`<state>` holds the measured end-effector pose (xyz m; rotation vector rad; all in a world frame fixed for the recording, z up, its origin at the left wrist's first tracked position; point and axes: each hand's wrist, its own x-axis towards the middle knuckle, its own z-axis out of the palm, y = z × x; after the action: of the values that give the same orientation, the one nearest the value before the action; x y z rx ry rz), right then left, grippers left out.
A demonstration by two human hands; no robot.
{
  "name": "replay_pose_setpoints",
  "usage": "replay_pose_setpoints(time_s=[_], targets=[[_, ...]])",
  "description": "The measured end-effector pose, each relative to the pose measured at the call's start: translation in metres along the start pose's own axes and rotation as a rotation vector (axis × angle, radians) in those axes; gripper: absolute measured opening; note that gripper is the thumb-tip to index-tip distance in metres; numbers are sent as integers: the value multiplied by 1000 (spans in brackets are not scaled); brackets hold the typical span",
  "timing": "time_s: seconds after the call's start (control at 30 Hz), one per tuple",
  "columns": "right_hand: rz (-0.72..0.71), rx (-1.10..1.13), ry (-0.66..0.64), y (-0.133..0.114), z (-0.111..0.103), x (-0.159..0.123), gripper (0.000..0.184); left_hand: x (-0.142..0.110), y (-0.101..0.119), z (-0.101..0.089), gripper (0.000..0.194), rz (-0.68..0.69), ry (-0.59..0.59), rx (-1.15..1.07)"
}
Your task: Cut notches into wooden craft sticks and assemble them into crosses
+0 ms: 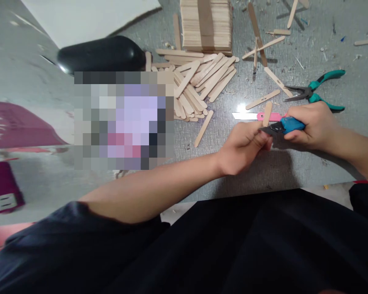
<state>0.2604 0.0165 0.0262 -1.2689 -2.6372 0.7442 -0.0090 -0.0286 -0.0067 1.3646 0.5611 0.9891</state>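
Observation:
My left hand [243,143] is closed around the lower part of a wooden craft stick [267,113], whose rounded end points up from the fingers. In my right hand [315,124] is a pair of blue-handled pliers [290,125], its dark jaws reaching across the craft stick just above my left fingertips. Whether the jaws touch the wood I cannot tell. Just beyond both hands lies a utility knife [270,117] with a pink handle and its blade out to the left. Teal-handled needle-nose pliers [309,92] rest on the table behind my right hand, jaws apart.
A loose pile of craft sticks [199,81] lies left of the hands, before a banded bundle [190,24]. Several joined sticks [257,45] and scraps are at the back right. A black rounded case [102,54] and a white sheet [88,16] are at the left.

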Motion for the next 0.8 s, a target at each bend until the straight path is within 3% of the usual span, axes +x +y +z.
replay_pose_setpoints(time_s=[0.17, 0.37, 0.53, 0.8], targets=[[-43, 105, 90, 0, -1, 2, 88, 8, 0, -2, 65, -133, -39, -320], [-83, 141, 26, 1, -6, 2, 82, 9, 0, -3, 62, -155, -94, -426], [-109, 164, 92, 3, -9, 6, 81, 10, -1, -6, 64, -135, -110, -465], [12, 76, 71, 6, -9, 2, 90, 7, 1, -7, 57, -182, -114, -527]])
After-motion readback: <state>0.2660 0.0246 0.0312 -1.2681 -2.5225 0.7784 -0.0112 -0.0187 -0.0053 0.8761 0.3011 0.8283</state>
